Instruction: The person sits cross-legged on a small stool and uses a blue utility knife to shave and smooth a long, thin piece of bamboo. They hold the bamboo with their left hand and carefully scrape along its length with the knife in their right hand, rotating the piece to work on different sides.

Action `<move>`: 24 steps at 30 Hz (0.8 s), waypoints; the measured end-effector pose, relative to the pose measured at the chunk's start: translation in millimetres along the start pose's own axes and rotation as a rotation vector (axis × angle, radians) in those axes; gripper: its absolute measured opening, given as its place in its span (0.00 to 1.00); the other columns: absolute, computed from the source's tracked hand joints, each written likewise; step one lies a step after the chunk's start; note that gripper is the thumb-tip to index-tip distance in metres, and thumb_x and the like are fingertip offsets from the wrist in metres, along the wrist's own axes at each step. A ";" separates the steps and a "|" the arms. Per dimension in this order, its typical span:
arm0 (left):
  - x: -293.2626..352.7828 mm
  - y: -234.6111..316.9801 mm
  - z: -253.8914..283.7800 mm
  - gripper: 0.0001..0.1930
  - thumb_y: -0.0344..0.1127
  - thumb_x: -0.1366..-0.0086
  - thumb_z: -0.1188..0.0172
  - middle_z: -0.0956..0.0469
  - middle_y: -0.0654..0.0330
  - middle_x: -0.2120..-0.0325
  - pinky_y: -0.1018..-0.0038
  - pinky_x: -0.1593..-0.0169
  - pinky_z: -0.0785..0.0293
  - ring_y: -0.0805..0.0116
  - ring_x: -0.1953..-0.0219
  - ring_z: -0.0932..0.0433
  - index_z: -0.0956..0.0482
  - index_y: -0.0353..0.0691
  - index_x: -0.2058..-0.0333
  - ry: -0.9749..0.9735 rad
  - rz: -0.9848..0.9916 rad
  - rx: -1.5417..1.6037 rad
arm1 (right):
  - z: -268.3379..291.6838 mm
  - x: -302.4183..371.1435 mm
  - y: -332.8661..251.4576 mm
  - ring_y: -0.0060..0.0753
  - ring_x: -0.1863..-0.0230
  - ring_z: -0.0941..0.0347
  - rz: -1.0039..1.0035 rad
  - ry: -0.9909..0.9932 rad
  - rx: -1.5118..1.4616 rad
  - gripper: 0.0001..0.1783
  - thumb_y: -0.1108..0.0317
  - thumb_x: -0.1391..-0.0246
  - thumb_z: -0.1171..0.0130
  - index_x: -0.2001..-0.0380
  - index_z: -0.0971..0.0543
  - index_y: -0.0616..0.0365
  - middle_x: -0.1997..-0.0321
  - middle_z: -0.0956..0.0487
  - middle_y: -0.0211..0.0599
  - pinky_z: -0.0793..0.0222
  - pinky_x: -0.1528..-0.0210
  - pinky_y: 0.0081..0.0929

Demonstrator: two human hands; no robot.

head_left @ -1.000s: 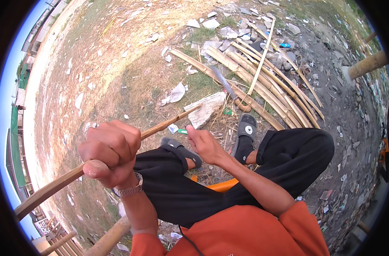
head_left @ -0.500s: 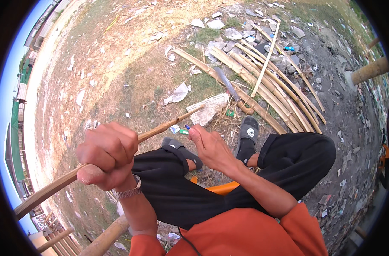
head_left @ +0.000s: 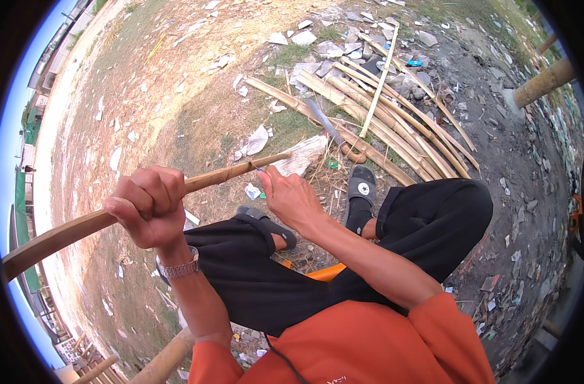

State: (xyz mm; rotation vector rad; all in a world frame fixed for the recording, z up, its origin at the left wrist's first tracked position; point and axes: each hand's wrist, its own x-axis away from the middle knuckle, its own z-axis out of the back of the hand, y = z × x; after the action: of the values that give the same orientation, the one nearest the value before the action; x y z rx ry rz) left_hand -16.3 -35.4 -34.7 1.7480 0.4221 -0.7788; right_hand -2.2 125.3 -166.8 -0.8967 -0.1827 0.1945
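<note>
My left hand (head_left: 148,206) is closed in a fist around a long split bamboo strip (head_left: 218,175), which slants from the lower left up toward the middle. Close to the strip's far end, my right hand (head_left: 293,200) is closed, thumb uppermost. A small blue end shows by that thumb; the rest of what it holds is hidden in the fingers. Just beyond the strip's tip lies a pale, rough wood block (head_left: 305,155). Right of the block, a machete (head_left: 327,121) with a curved wooden handle rests against bamboo on the ground.
Several split bamboo lengths (head_left: 394,125) lie fanned out at the far right. My sandalled feet (head_left: 361,189) are near the block. A bamboo post (head_left: 545,83) stands at right, and a bamboo pole (head_left: 167,358) at lower left. Litter and stone chips cover the ground.
My left hand has risen and turned, lifting the near part of the bamboo strip so that it slopes less. My right hand has come up closer to the strip. The whole view has shifted slightly.
</note>
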 end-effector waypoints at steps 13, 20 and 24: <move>-4.7 -5.2 -17.4 0.24 0.50 0.30 0.63 0.54 0.72 0.93 0.80 0.88 0.62 0.82 0.92 0.60 0.47 0.47 0.85 -0.035 0.017 0.020 | -22.7 -33.7 57.3 0.64 0.68 0.27 -0.128 -0.048 0.133 0.24 0.52 0.37 0.67 0.61 0.29 0.63 0.73 0.25 0.61 0.31 0.65 0.53; -5.5 -2.1 -6.4 0.25 0.50 0.31 0.62 0.51 0.71 0.94 0.81 0.90 0.60 0.83 0.94 0.57 0.47 0.46 0.86 -0.055 -0.006 0.039 | -50.3 -52.4 93.6 0.61 0.65 0.26 -0.144 -0.096 0.156 0.25 0.52 0.37 0.67 0.62 0.27 0.63 0.71 0.24 0.59 0.29 0.61 0.49; -7.7 1.1 -8.3 0.25 0.52 0.31 0.62 0.53 0.72 0.93 0.82 0.89 0.61 0.82 0.93 0.61 0.47 0.49 0.86 -0.045 0.025 -0.003 | -64.3 -64.2 121.6 0.64 0.66 0.27 -0.120 -0.125 0.176 0.24 0.52 0.37 0.67 0.59 0.30 0.61 0.74 0.25 0.62 0.31 0.63 0.51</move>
State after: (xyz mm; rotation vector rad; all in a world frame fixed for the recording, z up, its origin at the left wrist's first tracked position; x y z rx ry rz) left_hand -18.7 -27.1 -27.3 1.7265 0.3711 -0.7975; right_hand -60.0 135.2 -306.8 -0.6963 -0.3293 0.1526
